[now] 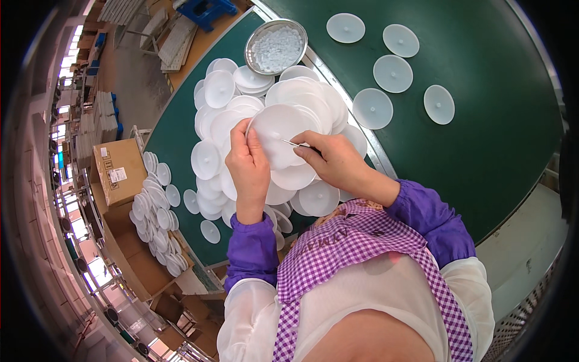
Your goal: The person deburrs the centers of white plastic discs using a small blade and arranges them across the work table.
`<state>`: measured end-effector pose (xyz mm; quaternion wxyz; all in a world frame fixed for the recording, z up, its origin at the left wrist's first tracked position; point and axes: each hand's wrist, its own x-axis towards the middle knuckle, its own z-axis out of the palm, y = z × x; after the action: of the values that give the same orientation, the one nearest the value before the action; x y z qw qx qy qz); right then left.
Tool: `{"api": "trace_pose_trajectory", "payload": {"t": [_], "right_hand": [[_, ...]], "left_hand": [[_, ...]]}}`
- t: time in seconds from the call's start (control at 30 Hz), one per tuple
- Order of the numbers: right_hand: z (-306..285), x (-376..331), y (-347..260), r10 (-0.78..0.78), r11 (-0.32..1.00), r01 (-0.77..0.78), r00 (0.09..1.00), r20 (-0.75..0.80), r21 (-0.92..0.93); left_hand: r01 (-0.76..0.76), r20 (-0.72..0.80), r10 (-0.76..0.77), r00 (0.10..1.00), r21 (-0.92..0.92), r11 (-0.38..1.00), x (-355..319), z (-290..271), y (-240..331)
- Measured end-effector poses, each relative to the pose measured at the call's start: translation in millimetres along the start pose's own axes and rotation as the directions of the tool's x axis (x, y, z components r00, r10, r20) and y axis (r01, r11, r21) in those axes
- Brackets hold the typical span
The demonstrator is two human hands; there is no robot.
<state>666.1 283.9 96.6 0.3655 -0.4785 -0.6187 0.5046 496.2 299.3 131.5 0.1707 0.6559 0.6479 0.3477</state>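
Your left hand (pixel 247 169) pinches the left rim of a white plastic disc (pixel 277 130), held tilted over the disc pile (pixel 241 120) on the green table (pixel 482 151). Your right hand (pixel 335 160) grips a thin metal tool (pixel 292 143), fingers closed, its long axis running left-right with the tip pointing left onto the disc.

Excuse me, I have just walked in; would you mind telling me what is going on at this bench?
A person in purple sleeves holds a white plastic disc up in the left hand, above a heap of white discs. The right hand pinches a thin metal tool whose tip rests on the held disc. A metal bowl of small white bits sits behind the heap, and five single discs lie spread on the green belt.
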Motion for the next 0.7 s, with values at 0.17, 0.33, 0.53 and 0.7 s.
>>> {"api": "trace_pose_trajectory", "payload": {"t": [0.17, 0.33, 0.53, 0.7], "right_hand": [[-8, -3, 2, 0.021, 1.000, -0.021, 1.000, -0.020, 0.009], [-21, -11, 1, 0.008, 0.926, -0.012, 1.000, -0.012, -0.377], [-46, -46, 23, 0.180, 0.769, -0.086, 0.980, 0.085, -0.633], [-93, -64, 81, 0.251, 0.530, -0.317, 0.945, -0.211, -0.787]], "left_hand": [[-0.045, 0.045, 0.047, 0.998, -0.053, 0.998, -3, 7, 4], [-0.013, 0.185, 0.069, 0.980, -0.287, 0.958, -15, 31, -9], [0.081, 0.318, 0.025, 0.948, -0.315, 0.946, -59, 81, 18], [-0.051, 0.429, 0.180, 0.885, -0.295, 0.954, -34, 86, 5]]}}
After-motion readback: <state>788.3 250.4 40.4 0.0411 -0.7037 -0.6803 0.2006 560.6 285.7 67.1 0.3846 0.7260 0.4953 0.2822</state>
